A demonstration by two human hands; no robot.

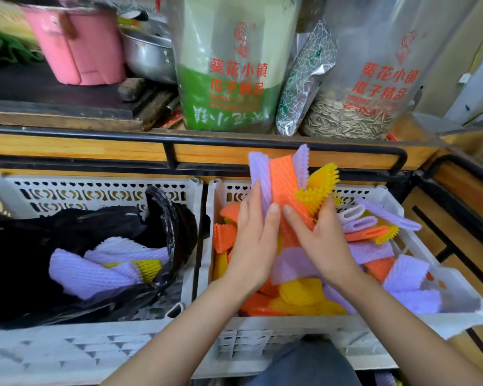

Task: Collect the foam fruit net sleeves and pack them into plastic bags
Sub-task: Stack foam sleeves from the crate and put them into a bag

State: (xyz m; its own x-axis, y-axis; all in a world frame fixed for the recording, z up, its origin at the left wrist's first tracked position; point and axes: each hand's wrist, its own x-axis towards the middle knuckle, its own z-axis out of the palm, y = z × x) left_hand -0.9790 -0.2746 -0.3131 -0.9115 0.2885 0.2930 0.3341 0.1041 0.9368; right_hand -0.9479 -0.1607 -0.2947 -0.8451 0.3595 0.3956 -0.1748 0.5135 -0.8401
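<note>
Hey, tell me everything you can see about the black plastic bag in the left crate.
The black plastic bag is thin, glossy, crumpled film, slumped in the left white crate. Its mouth is open, rim standing up near the crate's right wall. Inside lie purple foam sleeves and a yellow sleeve. The left hand and right hand are clear of it, gripping a bundle of sleeves.

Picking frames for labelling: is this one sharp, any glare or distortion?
Head view: left hand, right hand and held sleeves fairly sharp; pink bucket at top left blurred; seed bag shows sheen; shelf rail bows from the wide lens; light soft.
</note>
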